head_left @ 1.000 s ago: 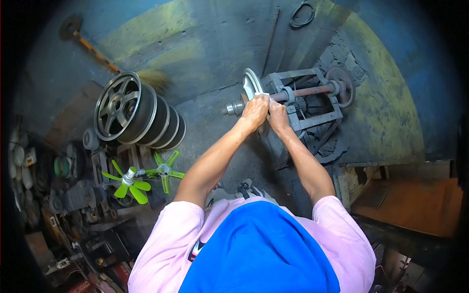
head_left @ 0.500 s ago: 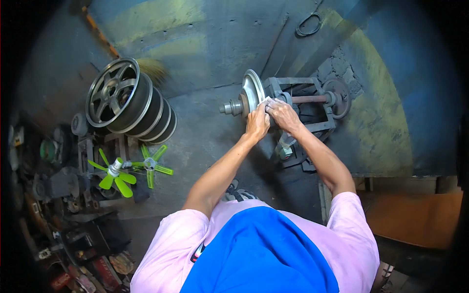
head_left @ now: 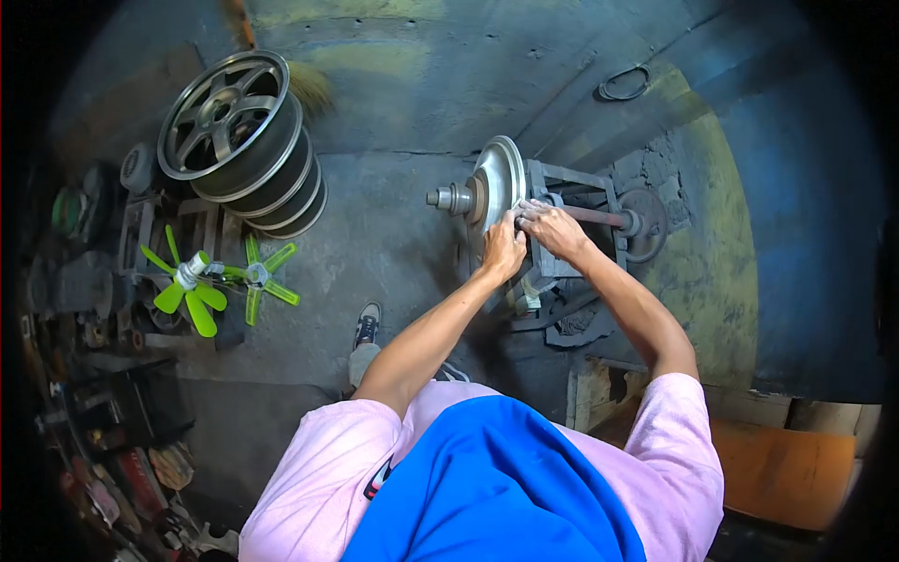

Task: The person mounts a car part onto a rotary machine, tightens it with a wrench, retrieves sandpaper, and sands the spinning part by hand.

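A round silver metal disc (head_left: 501, 178) stands upright on the shaft of a metal-framed machine (head_left: 573, 178). At the disc's lower right rim, my left hand (head_left: 505, 247) and my right hand (head_left: 552, 229) come together with bent fingers. Between their fingertips is a small pale piece, mostly hidden, pressed at the rim. A stepped metal shaft end (head_left: 449, 198) sticks out left of the disc.
Stacked wheel rims (head_left: 225, 112) stand at the upper left. Below them are bright green fan blades (head_left: 192, 281). A handwheel (head_left: 642, 225) is at the machine's right end. A coiled cable (head_left: 625, 84) hangs on the wall. Assorted parts crowd the lower left.
The view has shifted, and the disc now shows more of its face. My right hand has moved over the rim's right side, with my left hand just below. A shoe has come into clearer view.
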Demonstrator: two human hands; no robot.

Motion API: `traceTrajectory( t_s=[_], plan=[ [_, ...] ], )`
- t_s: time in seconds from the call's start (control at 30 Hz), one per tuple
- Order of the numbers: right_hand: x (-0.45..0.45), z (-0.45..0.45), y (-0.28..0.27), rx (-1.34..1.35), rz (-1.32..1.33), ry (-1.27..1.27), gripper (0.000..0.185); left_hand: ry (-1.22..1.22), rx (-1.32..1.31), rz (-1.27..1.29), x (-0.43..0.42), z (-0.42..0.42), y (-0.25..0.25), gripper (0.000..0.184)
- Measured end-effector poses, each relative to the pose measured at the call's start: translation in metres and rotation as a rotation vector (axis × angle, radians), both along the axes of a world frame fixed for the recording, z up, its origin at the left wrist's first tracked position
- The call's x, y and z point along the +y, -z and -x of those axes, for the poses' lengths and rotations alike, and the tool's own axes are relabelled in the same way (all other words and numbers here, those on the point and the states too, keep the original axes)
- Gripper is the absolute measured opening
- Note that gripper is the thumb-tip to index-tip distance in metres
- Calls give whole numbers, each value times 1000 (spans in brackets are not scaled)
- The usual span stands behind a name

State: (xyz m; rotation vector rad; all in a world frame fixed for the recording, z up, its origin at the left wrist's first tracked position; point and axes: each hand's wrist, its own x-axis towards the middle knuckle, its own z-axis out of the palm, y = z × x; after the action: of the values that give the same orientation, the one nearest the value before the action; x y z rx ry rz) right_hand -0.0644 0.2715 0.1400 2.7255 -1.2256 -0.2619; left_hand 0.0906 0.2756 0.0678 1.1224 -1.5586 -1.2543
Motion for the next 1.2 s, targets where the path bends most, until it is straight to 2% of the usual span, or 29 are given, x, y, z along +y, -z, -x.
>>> traceTrajectory(
  t_s=[0.1, 0.37, 0.7, 0.8, 0.87, 0.93, 1.0, 1.03, 1.07, 1.2],
  plan=[
    [3, -1, 3, -55, 15, 87, 26, 3, -18, 124, -5, 2, 8, 37],
    [12, -14, -10, -153, -42, 223, 26, 93, -126, 126, -8, -7, -2, 35],
    [11, -9, 8, -169, 2, 264, 27, 135, -205, 133, -17, -9, -8, 36],
    [14, -13, 12, -232, 13, 348, 27, 189, -251, 144, -23, -12, -16, 35],
    [14, -8, 26, -347, 160, 337, 24, 201, -271, 237, -32, -8, -12, 34],
    [16, -13, 27, -387, 121, 432, 23, 219, -294, 331, -38, -9, -22, 33],
    [16, -20, 30, -435, 82, 534, 23, 272, -481, 446, -42, -7, -29, 29],
    [17, -23, 32, -568, 120, 545, 22, 257, -496, 527, -43, -6, -28, 27],
    [18, -24, 32, -699, 159, 555, 22, 269, -499, 530, -44, -4, -28, 27],
    [15, -25, 37, -779, 194, 582, 23, 289, -514, 605, -51, -3, -30, 22]
  ],
)
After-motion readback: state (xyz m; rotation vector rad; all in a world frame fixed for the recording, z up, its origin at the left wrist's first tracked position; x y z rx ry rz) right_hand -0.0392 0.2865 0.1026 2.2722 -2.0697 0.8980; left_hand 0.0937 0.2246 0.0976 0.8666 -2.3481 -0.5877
